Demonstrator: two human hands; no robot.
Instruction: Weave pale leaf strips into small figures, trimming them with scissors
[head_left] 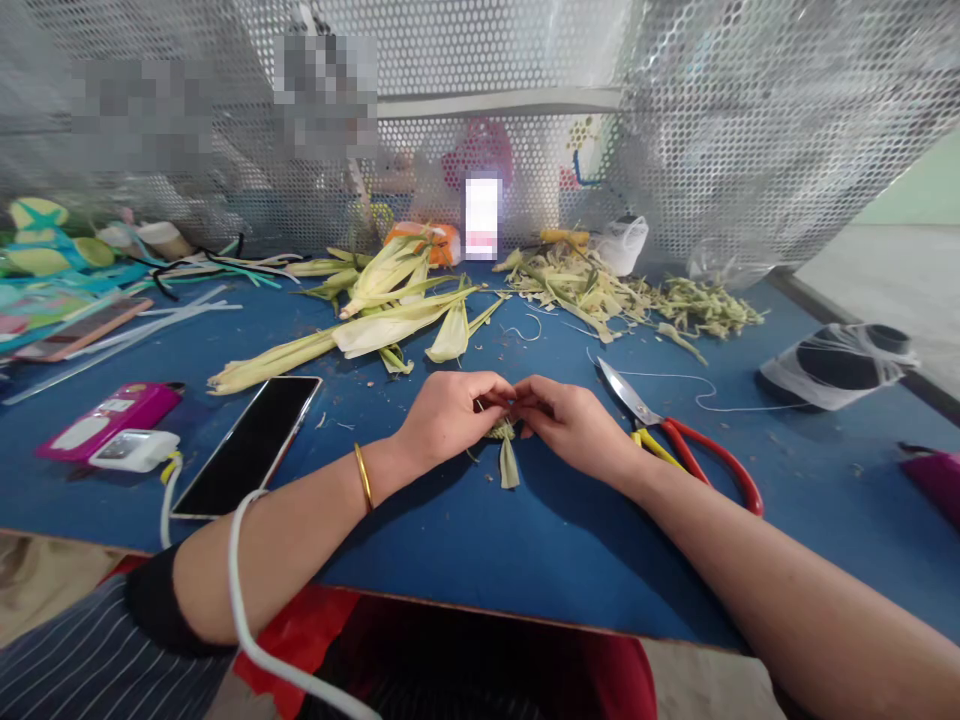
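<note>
My left hand [450, 415] and my right hand [566, 420] meet at the middle of the blue table, fingertips pinched together. Between them is a small greenish piece of corn husk [509, 462], its lower strip hanging toward me. Both hands are closed on it, though the fingers hide most of its upper part. Beyond my left hand lie pale corn husks [405, 325]. Red-handled scissors [645, 410] lie open beside my right forearm, with yellow on the inner grip. A thin white thread [705, 395] runs past them to a dark spool [840, 365].
A dark-screened phone [251, 445] and a magenta pouch [112, 420] lie at left, with a white cable [240, 580] crossing my left forearm. Husk scraps [585, 290] are heaped at the back right. A lit phone [481, 215] stands against the perforated screen [510, 70].
</note>
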